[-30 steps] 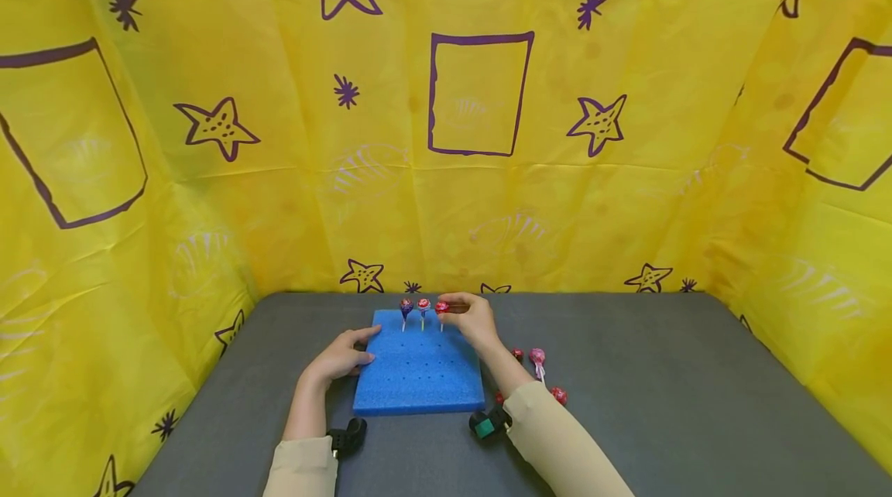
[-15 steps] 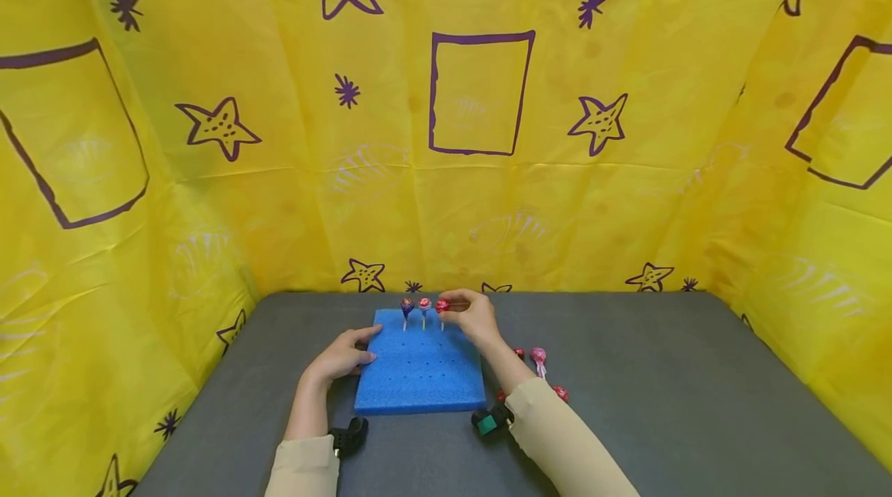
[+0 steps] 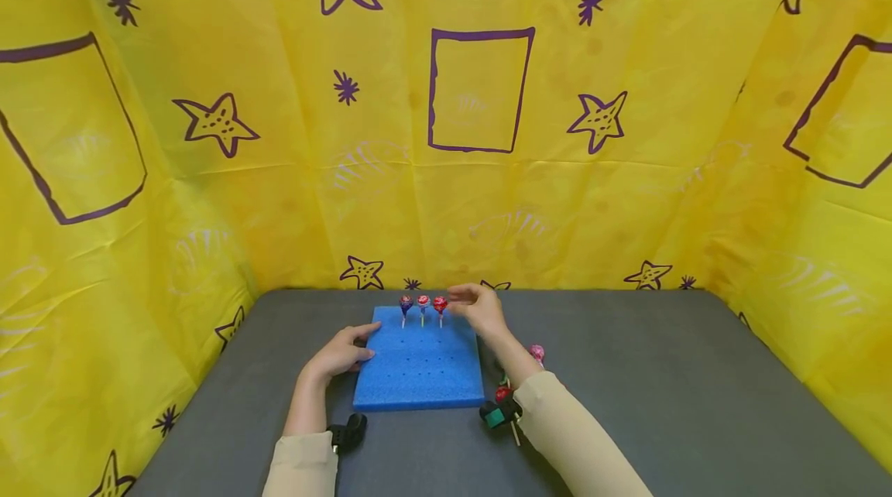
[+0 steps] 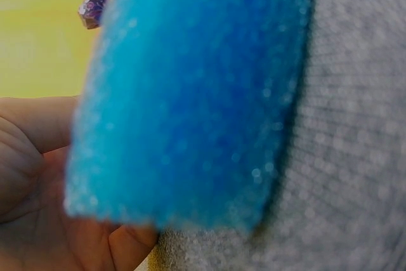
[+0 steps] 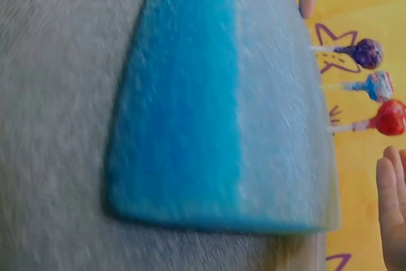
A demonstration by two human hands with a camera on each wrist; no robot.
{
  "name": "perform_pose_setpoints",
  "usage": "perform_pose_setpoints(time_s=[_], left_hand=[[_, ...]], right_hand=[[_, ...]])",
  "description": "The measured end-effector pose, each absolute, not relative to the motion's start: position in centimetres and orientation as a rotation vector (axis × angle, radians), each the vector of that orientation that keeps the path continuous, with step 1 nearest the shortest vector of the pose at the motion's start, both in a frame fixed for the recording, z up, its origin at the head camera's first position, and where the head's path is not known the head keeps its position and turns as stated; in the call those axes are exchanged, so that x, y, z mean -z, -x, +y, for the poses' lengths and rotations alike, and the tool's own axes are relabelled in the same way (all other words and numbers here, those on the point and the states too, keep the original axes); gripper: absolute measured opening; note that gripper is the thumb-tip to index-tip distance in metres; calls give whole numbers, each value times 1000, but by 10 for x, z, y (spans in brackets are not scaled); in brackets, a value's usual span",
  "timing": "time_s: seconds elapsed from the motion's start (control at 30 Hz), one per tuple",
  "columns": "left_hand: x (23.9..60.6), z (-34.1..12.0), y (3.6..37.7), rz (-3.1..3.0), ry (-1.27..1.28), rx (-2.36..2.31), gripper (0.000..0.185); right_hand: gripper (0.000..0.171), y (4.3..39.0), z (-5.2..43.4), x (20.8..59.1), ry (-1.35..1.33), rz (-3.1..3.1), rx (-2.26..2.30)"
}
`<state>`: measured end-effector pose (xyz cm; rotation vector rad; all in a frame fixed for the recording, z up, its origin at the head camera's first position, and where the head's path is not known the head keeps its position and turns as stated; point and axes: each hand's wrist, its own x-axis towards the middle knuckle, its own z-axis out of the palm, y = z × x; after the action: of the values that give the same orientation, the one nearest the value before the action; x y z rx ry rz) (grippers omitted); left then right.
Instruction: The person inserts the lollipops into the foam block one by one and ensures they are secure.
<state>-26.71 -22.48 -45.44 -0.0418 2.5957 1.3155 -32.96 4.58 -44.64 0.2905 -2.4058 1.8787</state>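
- Beige-sleeved right hand (image 3: 479, 313): fingers loosely spread, nearly straight, just beside red lollipop (image 3: 440, 303); small gap between them in right wrist view.
- Red lollipop: upright, stick sunk in blue foam block (image 3: 418, 395), rightmost of the line near the far edge.
- Left hand (image 3: 337, 352): spread as well, forefinger and thumb resting at left edge of the block; remaining fingers partly hidden, cannot tell how bent.
- Blue foam block, one, used as holder: three lollipops in it, all upright, side by side, apart. Left to right: purple lollipop (image 3: 406, 302), blue-and-white lollipop (image 3: 423, 302) with red on top, then the red one.
- Small holes (image 3: 407, 360) across the top, nearer the body; too tiny to count safely.
- On dark grey table (image 3: 697, 404), right of block: at least two more, pink lollipop (image 3: 536, 351) and second red lollipop (image 3: 503, 393), partly behind right forearm (image 3: 519, 364); full count, cannot tell.
- White stick (image 3: 516, 434), one, below right wrist.
- Black wrist cameras (image 3: 355, 429): two, one per arm.
- Yellow cloth (image 3: 481, 210) all round, purple-printed.
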Motion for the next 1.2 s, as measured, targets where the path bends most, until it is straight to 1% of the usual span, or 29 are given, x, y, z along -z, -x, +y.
perform_pose_setpoints(time_s=[0.23, 0.73, 1.07, 1.2], left_hand=[[452, -225, 269, 2593, -3, -1298, 58], [456, -226, 269, 2603, 48, -1303, 58], [458, -226, 270, 2591, 43, -1324, 57], [457, -226, 269, 2592, 34, -1336, 57]], right_hand=[[35, 331, 64, 441, -255, -2433, -1969], [37, 328, 112, 425, -214, -2547, -1963], [36, 321, 150, 426, -273, -2633, -1859], [36, 314, 161, 428, -250, -2677, -1829]])
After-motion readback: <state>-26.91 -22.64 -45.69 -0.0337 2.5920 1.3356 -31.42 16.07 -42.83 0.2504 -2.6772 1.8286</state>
